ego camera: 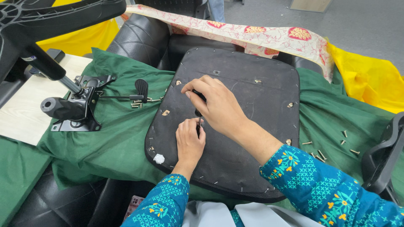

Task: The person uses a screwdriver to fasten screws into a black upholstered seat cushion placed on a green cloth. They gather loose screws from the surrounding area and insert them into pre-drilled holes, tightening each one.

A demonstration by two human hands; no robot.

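Head view: screwdriver (198, 110) held upright over the middle-left of the seat base (252, 138), tip down on the black underside. Right hand (216, 105) closed around the handle from above, only a bit of black handle shows between the fingers. Left hand (189, 138) sits just below, fingertips pinched at the shaft near the tip; whether a screw is under there, can't tell. Seat base lies upside down on a green cloth (113, 143), staples along its edge, a white scrap (159, 158) at its lower-left corner. Left of it: loose screws (141, 103) and a lever with a black paddle (142, 88), joined to the tilt mechanism (80, 105) with its gas cylinder and chair base above. Right of it: more screws (332, 147) scattered on the cloth, near a black armrest (385, 159) at the frame edge. Behind: patterned fabric (261, 38), yellow cloth (370, 80). Both sleeves teal, floral print.
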